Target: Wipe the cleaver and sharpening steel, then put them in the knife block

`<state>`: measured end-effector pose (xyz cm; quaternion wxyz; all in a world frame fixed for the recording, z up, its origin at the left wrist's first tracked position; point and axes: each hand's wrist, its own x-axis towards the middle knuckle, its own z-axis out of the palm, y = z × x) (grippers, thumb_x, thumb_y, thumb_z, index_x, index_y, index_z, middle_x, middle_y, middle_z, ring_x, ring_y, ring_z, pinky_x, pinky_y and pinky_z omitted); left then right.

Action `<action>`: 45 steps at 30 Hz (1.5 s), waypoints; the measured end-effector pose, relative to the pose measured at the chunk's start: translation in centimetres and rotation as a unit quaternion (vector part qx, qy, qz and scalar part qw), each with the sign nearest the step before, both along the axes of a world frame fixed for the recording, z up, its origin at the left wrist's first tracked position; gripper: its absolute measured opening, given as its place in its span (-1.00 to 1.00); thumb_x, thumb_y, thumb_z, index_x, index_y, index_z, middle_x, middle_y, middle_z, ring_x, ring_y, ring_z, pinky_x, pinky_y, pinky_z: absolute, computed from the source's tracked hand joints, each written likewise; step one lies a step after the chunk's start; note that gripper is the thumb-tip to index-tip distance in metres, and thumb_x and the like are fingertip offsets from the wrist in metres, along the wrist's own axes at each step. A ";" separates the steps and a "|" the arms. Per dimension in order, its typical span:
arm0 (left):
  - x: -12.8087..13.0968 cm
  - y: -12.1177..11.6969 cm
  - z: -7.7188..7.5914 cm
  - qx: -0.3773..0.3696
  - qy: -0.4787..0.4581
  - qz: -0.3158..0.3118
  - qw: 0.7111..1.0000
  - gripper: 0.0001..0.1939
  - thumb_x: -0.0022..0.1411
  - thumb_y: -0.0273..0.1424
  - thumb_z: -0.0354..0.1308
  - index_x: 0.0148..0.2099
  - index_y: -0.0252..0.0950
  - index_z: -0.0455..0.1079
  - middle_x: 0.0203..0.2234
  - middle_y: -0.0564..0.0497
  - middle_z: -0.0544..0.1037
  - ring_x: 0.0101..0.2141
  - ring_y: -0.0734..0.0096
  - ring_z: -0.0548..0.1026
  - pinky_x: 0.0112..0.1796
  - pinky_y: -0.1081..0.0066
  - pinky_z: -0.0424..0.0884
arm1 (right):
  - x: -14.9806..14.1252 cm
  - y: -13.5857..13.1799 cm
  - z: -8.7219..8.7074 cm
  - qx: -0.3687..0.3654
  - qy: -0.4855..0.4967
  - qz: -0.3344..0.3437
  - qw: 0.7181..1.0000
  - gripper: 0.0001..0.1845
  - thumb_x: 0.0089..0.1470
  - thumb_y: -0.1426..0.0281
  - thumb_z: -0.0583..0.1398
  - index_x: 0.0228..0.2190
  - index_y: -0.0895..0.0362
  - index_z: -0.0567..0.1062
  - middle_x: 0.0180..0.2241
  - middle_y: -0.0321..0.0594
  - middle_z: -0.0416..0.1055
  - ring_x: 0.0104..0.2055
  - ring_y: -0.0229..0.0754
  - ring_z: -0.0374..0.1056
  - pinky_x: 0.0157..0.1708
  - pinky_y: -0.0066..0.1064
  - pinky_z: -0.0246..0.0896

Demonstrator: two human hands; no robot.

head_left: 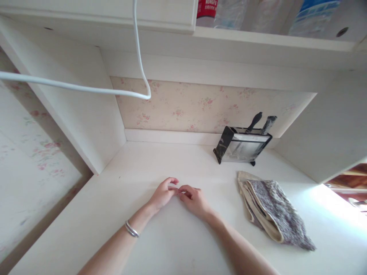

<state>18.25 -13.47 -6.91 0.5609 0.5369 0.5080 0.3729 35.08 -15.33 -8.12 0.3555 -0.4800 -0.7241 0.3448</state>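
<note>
My left hand point(164, 194) is over the white countertop point(172, 236), with its fingers loosely bent and a gap between thumb and forefinger. Nothing shows inside it. A silver bangle point(132, 229) circles the left wrist. My right hand point(195, 201) is just to the right, its fingers curled inward with the tips close together. The fingertips of both hands meet or nearly meet in the middle. Whether anything small is pinched in the right fingers is hidden.
A black-framed knife holder point(243, 147) with two handles sticking up stands at the back right. In front of it lies a folded grey-and-beige cloth point(275, 210). A white cable point(86, 88) hangs at the upper left. Plastic bottles point(232, 13) sit on the shelf above.
</note>
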 end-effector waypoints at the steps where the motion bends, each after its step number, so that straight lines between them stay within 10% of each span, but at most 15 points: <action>1: 0.0 0.0 0.0 -0.001 0.000 0.003 1.000 -0.65 -0.01 -0.47 0.16 -0.10 -0.29 0.33 -0.12 -0.10 0.47 -0.21 0.30 0.50 -0.18 0.40 0.34 | 0.0 0.0 0.0 0.000 -0.001 0.001 1.000 -0.82 0.08 0.39 0.13 -0.27 0.07 0.52 -0.38 -0.31 0.51 -0.45 -0.31 0.37 -0.40 -0.51 0.22; 45: 0.0 0.3 0.1 0.040 0.022 -0.058 0.997 -0.79 0.00 -0.47 0.05 -0.27 -0.29 0.42 -0.35 0.00 0.54 -0.28 0.31 0.48 -0.19 0.39 0.34 | 0.2 -0.2 0.7 0.026 -0.027 0.047 0.998 -0.74 0.16 0.36 0.09 -0.17 0.04 0.53 -0.26 -0.27 0.51 -0.31 -0.25 0.38 -0.29 -0.46 0.23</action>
